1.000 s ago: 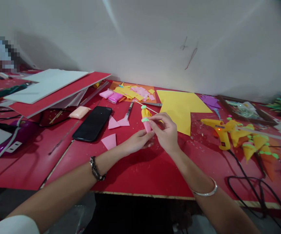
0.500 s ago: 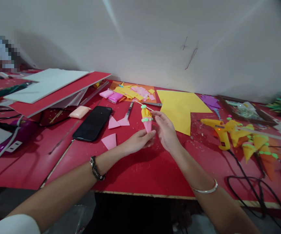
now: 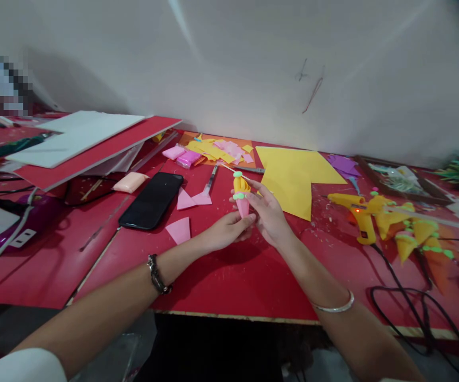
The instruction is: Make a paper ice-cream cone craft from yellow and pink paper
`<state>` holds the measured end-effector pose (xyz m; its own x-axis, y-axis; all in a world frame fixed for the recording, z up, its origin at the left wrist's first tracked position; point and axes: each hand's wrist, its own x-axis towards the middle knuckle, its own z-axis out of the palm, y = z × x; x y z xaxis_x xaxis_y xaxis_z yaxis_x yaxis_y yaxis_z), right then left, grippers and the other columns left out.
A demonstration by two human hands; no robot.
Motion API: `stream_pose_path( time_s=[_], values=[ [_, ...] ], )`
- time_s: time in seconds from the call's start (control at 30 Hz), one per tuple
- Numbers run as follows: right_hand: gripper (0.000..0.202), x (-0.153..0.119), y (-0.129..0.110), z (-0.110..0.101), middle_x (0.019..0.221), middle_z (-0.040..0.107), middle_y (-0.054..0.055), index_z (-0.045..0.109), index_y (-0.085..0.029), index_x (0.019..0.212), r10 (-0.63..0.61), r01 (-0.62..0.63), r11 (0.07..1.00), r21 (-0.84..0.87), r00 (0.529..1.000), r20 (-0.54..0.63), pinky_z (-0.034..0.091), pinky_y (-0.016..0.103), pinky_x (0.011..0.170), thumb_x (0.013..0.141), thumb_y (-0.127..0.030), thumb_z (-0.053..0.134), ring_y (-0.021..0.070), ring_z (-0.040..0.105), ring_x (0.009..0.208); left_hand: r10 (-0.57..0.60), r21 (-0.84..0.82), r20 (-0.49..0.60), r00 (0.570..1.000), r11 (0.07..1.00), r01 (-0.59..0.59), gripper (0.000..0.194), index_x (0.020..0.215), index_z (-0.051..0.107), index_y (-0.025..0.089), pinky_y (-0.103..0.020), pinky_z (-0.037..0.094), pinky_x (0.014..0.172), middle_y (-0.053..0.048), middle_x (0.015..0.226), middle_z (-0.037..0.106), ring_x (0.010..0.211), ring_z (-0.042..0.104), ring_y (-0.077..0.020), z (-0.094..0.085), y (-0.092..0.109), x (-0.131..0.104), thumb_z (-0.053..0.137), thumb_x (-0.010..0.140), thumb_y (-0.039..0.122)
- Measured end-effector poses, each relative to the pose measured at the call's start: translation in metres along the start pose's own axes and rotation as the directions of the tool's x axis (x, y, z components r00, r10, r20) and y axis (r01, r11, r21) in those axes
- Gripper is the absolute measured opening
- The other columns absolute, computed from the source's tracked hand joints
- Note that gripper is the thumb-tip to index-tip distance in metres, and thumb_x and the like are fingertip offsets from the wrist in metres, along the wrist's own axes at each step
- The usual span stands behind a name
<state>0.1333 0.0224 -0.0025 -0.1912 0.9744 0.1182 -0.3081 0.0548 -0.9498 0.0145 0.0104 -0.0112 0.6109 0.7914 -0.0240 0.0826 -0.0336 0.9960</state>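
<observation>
Held upright over the table is a small toy ice cream cone (image 3: pixel 242 206), pink at the bottom with a yellow swirl, a light green band and a green ball on top. My left hand (image 3: pixel 231 231) is closed around its lower tip, thumb in front. From the right, my right hand (image 3: pixel 269 215) grips the cone near the green band, its thumb in front and fingers partly hidden behind. Pink paper pieces (image 3: pixel 179 231) lie left of the hands, beside a brush-like tool (image 3: pixel 212 179).
A black phone (image 3: pixel 152 201) lies on the left, near white and red boards (image 3: pixel 94 135). Yellow sheets (image 3: pixel 288 185) lie behind my right hand. At right are a yellow glue gun (image 3: pixel 356 212) with a black cord and several finished cones (image 3: pixel 408 241).
My right hand has closed in around the cone, its thumb now against the front near the green band. The cone has shifted slightly right. My left hand keeps its hold.
</observation>
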Motion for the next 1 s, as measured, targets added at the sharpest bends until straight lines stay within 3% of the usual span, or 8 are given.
stream_pose_path(
  time_s=[0.17,0.5,0.63,0.73,0.8,0.87,0.93,1.0],
  values=[
    [0.032,0.0,0.0,0.0,0.089,0.063,0.001,0.047,-0.027,0.104,-0.011,0.01,1.0,0.004,1.0,0.02,0.049,0.028,0.068,0.074,-0.033,0.057,0.0158,0.061,0.082,0.004,0.0,0.001,1.0,1.0,-0.004,0.039,0.058,0.042,0.014,-0.019,0.026,0.044,0.005,0.047,0.039,0.043,0.033,-0.005,0.001,0.001,-0.001,0.033,0.085,0.04],
    [0.032,0.001,0.002,0.0,0.09,0.063,0.002,0.046,-0.026,0.104,-0.06,0.059,0.997,-0.053,0.998,-0.01,0.049,0.03,0.072,0.075,-0.034,0.056,0.0149,0.061,0.081,0.0,-0.055,-0.016,1.0,0.999,0.0,0.037,0.057,0.043,0.014,-0.018,0.026,0.043,0.004,0.048,0.04,0.043,0.034,-0.0045,0.001,0.001,-0.001,0.035,0.085,0.037],
    [0.038,0.001,0.002,-0.002,0.101,0.058,0.003,0.041,-0.028,0.113,-0.043,0.047,0.994,-0.097,0.998,0.048,0.049,0.03,0.071,0.079,-0.043,0.047,0.0155,0.058,0.087,-0.125,-0.291,-0.028,0.992,0.95,0.112,0.033,0.061,0.043,0.014,-0.016,0.023,0.039,0.004,0.048,0.038,0.041,0.032,-0.0041,0.001,0.005,0.0,0.038,0.084,0.037],
    [0.041,0.002,0.005,-0.003,0.109,0.053,0.006,0.04,-0.027,0.117,-0.057,0.066,0.97,-0.236,0.997,0.046,0.049,0.031,0.069,0.08,-0.047,0.041,0.017,0.055,0.091,-0.146,-0.549,0.012,0.989,0.826,0.128,0.03,0.066,0.043,0.015,-0.015,0.021,0.038,0.006,0.049,0.036,0.037,0.026,-0.0029,-0.005,0.005,0.001,0.038,0.085,0.038],
    [0.041,0.001,0.006,-0.002,0.115,0.047,0.007,0.04,-0.026,0.116,-0.16,0.15,0.916,-0.373,0.987,0.005,0.048,0.033,0.076,0.079,-0.044,0.046,0.0173,0.052,0.097,-0.143,-0.666,-0.005,0.99,0.738,0.103,0.029,0.064,0.041,0.016,-0.014,0.021,0.037,0.007,0.049,0.034,0.036,0.024,-0.0023,-0.01,0.004,0.002,0.041,0.084,0.038],
    [0.044,-0.001,0.004,0.0,0.121,0.041,0.008,0.038,-0.026,0.116,-0.304,0.258,0.808,-0.529,0.953,0.001,0.044,0.035,0.084,0.077,-0.039,0.051,0.0173,0.048,0.102,-0.168,-0.735,-0.088,0.982,0.676,0.05,0.03,0.061,0.04,0.016,-0.014,0.023,0.037,0.007,0.05,0.033,0.036,0.026,-0.0024,-0.014,0.003,0.003,0.047,0.081,0.036],
    [0.039,-0.005,0.0,0.003,0.116,0.041,0.007,0.042,-0.026,0.113,-0.407,0.358,0.654,-0.667,0.909,0.088,0.041,0.036,0.088,0.076,-0.034,0.053,0.0174,0.046,0.103,-0.205,-0.775,-0.182,0.962,0.631,-0.012,0.027,0.063,0.041,0.015,-0.014,0.026,0.038,0.007,0.051,0.034,0.038,0.031,-0.0028,-0.017,0.004,0.004,0.05,0.08,0.035],
    [0.025,-0.008,-0.004,0.005,0.103,0.047,0.006,0.05,-0.023,0.101,-0.417,0.448,0.489,-0.748,0.874,0.251,0.04,0.035,0.087,0.077,-0.03,0.053,0.0173,0.047,0.099,-0.239,-0.793,-0.261,0.935,0.606,-0.067,0.026,0.065,0.044,0.015,-0.014,0.029,0.039,0.006,0.054,0.037,0.041,0.036,-0.0034,-0.02,0.006,0.004,0.049,0.08,0.036]
  ],
)
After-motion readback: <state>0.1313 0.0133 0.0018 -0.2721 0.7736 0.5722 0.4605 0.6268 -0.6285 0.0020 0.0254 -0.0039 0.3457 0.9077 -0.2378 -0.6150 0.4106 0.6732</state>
